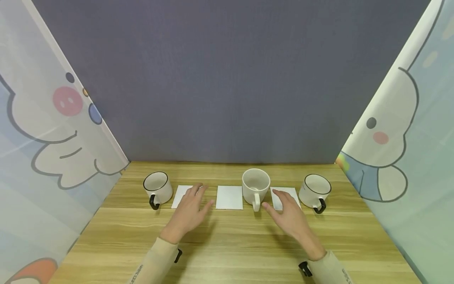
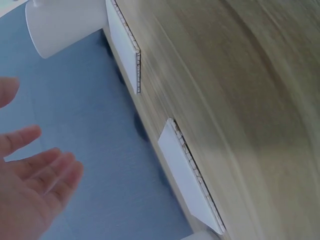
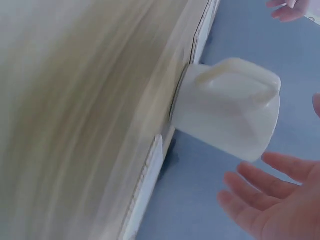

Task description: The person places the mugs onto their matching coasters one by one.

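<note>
A: What do we see, biggest first?

B: Behind, a dark grey fabric panel; below it, a yellow-brown wood-grain desk; at both sides, pale blue cartoon-printed sheets

A: And the hands?

B: We find both raised and holding nothing: the left hand and the right hand have loose, relaxed fingers

A: The mugs?

B: A plain white cylindrical mug stands upright just beside the right thumb; two white mugs with black rims and handles stand at the row's ends

A: Smallest?

B: We count three flat white square cards: the outer two lie below the hands, and the plain mug stands between the middle and right ones
</note>
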A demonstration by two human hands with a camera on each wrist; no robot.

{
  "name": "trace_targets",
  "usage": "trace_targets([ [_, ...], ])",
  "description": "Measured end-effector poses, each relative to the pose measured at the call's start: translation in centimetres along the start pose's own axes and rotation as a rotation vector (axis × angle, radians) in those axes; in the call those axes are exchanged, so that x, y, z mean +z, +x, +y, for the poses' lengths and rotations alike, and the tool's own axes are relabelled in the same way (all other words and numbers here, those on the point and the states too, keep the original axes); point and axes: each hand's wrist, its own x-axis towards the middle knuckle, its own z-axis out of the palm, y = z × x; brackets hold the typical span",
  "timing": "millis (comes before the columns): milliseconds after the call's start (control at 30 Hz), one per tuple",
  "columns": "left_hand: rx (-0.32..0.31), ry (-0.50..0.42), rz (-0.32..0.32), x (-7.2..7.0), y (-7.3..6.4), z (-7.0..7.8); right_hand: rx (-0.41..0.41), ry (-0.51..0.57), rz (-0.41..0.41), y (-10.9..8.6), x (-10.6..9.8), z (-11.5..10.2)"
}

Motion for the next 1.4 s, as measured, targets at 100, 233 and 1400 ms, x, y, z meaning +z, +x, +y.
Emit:
trace_targets([
  [100,0.032,-0.011,0.025,0.0,0.1,-0.1,0.043,0.096,0.001,-0.1,0.3,-0.2],
  [233,0.061,-0.02,0.048,0.0,0.3,-0.2,0.072,0.191,-0.006,-0.3,0.8,-0.6],
  [1400,-0.043,-0.183,-0.03,0.5,2.1,-0.8,0.33,0.541,-0.028,0.8,3.6,-2.1],
])
